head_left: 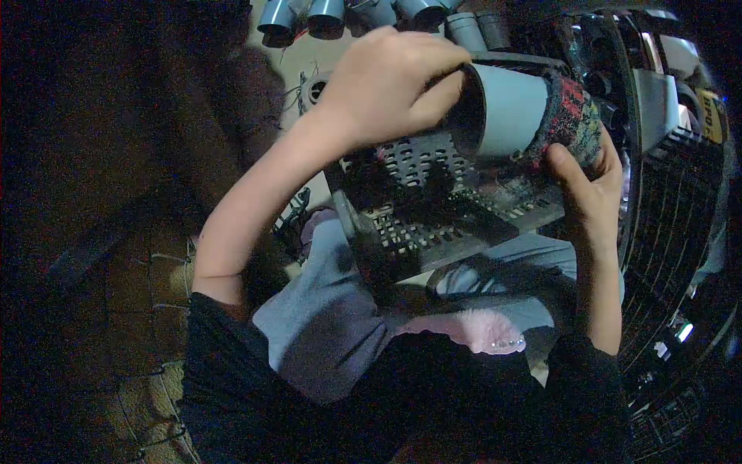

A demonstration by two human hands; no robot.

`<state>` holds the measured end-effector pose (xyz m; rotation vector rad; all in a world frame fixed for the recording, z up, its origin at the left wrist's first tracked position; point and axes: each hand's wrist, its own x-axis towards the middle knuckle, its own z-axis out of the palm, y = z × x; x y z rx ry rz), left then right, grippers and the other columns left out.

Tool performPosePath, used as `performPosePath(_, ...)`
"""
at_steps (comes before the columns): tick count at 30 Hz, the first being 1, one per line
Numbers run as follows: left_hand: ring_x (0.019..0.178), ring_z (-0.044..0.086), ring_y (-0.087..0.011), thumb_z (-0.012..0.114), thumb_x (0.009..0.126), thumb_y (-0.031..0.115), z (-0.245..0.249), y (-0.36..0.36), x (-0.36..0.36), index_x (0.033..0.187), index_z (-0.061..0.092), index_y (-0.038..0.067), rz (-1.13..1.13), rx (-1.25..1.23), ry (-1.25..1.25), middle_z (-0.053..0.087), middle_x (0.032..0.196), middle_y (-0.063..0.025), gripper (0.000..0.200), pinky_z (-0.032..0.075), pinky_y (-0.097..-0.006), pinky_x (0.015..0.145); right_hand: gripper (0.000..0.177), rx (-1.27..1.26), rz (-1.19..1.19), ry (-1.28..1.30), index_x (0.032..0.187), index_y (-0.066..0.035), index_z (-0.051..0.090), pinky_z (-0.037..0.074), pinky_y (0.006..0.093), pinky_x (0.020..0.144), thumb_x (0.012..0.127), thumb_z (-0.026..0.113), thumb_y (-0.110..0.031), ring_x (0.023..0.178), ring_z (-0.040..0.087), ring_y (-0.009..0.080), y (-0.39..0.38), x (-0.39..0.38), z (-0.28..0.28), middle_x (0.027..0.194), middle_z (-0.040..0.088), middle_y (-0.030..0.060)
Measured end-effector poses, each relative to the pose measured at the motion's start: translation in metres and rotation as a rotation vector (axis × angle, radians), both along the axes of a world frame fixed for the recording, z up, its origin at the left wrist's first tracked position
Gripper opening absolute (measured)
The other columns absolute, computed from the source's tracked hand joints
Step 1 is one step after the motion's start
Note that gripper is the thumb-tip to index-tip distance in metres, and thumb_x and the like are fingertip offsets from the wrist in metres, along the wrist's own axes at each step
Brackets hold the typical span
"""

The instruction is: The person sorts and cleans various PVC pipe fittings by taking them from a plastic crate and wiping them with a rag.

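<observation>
A short grey-blue plastic pipe piece (514,112) lies tilted sideways above the perforated tray, its dark open end facing left. Multicoloured knitted fabric (572,120) in red, grey and yellowish yarn is stretched around its right end. My left hand (394,85) is bent at the open end, its fingers closed at the rim; the fingertips are partly hidden in shadow. From the right and below, my right hand (591,182) grips the knitted end, thumb in front and fingers behind.
Beneath both hands is a dark perforated plastic tray or crate (421,209) above my knees. Several similar grey pipe pieces (326,17) stand along the top edge. Dark wire racking (680,209) rises at the right. A pink fluffy cloth (471,329) rests on my lap.
</observation>
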<state>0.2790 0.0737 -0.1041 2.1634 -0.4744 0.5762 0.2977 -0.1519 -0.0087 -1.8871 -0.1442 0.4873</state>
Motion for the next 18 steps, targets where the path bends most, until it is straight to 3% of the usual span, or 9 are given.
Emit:
performPosePath(2, 0.062, 0.057, -0.0192, 0.051, 0.084, 0.012, -0.005, -0.006, -0.002, 0.088, 0.060, -0.001, -0.040, -0.169, 0.231, 0.058, 0.069, -0.0128, 0.016, 0.042, -0.0268, 0.055, 0.049, -0.029, 0.024, -0.041, 0.115, 0.003, 0.052, 0.045, 0.0266, 0.085, 0.072, 0.075, -0.008, 0.091, 0.059, 0.0129, 0.001, 0.000, 0.002, 0.102, 0.062, 0.0071)
performPosePath(3, 0.058, 0.054, -0.0136, 0.049, 0.086, 0.014, 0.000, -0.006, -0.003, 0.081, 0.058, -0.003, -0.073, -0.224, 0.440, 0.056, 0.062, -0.0074, 0.020, 0.042, -0.0253, 0.054, 0.049, -0.044, 0.036, -0.061, 0.115, 0.003, 0.052, 0.045, 0.0266, 0.085, 0.072, 0.075, -0.007, 0.091, 0.059, 0.0130, 0.002, 0.000, 0.003, 0.102, 0.062, 0.0071)
performPosePath(6, 0.058, 0.050, -0.0092, 0.047, 0.088, 0.016, -0.005, -0.007, -0.001, 0.078, 0.055, -0.004, -0.255, -0.408, 0.726, 0.052, 0.060, -0.0016, 0.023, 0.040, -0.0247, 0.052, 0.049, 0.008, 0.036, -0.136, 0.114, 0.003, 0.052, 0.045, 0.0264, 0.085, 0.072, 0.075, -0.007, 0.091, 0.059, 0.0131, 0.003, -0.001, 0.000, 0.102, 0.062, 0.0072)
performPosePath(9, 0.058, 0.050, -0.0077, 0.045, 0.089, 0.016, 0.005, -0.011, -0.005, 0.076, 0.053, -0.002, -0.500, -0.933, 1.217, 0.049, 0.060, 0.0033, 0.023, 0.040, -0.0239, 0.053, 0.050, 0.029, -0.013, -0.115, 0.114, 0.004, 0.051, 0.045, 0.0268, 0.085, 0.072, 0.075, -0.007, 0.091, 0.059, 0.0133, 0.000, 0.000, -0.003, 0.102, 0.062, 0.0074)
performPosePath(12, 0.059, 0.051, -0.0094, 0.048, 0.087, 0.018, -0.007, -0.011, -0.005, 0.084, 0.056, -0.001, -0.478, -0.749, 1.113, 0.051, 0.060, -0.0009, 0.021, 0.043, -0.0256, 0.056, 0.051, -0.008, -0.029, -0.103, 0.115, 0.004, 0.051, 0.045, 0.0270, 0.085, 0.072, 0.075, -0.007, 0.091, 0.059, 0.0137, 0.000, 0.001, -0.002, 0.103, 0.062, 0.0081)
performPosePath(15, 0.068, 0.056, -0.0175, 0.053, 0.082, 0.016, -0.007, -0.014, -0.006, 0.091, 0.058, 0.002, -0.126, -0.198, 0.489, 0.057, 0.072, -0.0069, 0.018, 0.046, -0.0308, 0.063, 0.053, 0.021, -0.010, -0.080, 0.116, 0.005, 0.050, 0.046, 0.0269, 0.085, 0.072, 0.075, -0.007, 0.091, 0.060, 0.0142, 0.000, 0.001, -0.005, 0.103, 0.062, 0.0088)
performPosePath(18, 0.082, 0.056, -0.0272, 0.059, 0.076, 0.015, -0.012, -0.009, 0.007, 0.097, 0.060, 0.004, 0.076, -0.027, 0.016, 0.058, 0.087, -0.0118, 0.023, 0.047, -0.0363, 0.071, 0.053, 0.007, -0.032, -0.017, 0.118, 0.005, 0.050, 0.046, 0.0263, 0.084, 0.072, 0.075, -0.007, 0.091, 0.060, 0.0143, -0.001, 0.003, -0.005, 0.103, 0.063, 0.0091)
